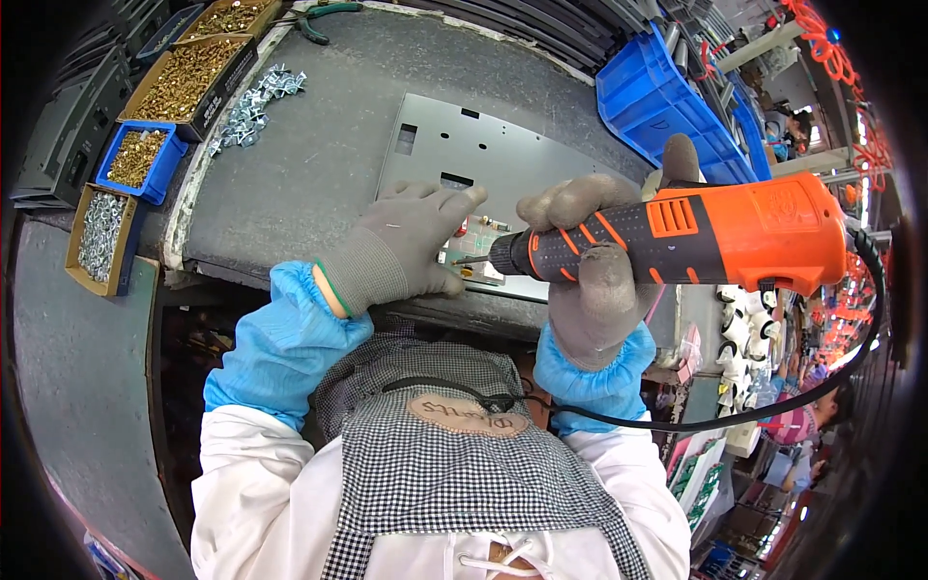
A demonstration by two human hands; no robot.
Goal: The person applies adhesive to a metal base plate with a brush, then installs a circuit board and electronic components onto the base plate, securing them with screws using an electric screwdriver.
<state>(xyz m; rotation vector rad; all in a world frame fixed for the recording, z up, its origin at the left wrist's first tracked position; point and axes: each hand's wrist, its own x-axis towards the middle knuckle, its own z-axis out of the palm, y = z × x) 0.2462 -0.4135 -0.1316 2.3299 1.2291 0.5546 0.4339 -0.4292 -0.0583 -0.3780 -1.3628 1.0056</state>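
My right hand [592,290], in a grey work glove, is wrapped round an orange and black electric screwdriver [696,237]. The tool lies nearly level, its thin bit pointing left at a small green circuit board [483,251]. That board rests on the near edge of a flat grey metal panel [522,155] with cut-out holes. Over the panel's left part sits my gloved left hand [411,242], its fingers apart, forefinger and thumb on either side of the board's left end. Whether the bit touches a screw is too small to tell.
Silver metal clips [256,106] lie in a heap at the far left of the dark bench [319,97]. Boxes of brass-coloured screws [193,82] line its left edge. Green-handled pliers [319,19] lie at the back. A blue crate [667,101] stands back right; a black cable [677,423] hangs from the screwdriver.
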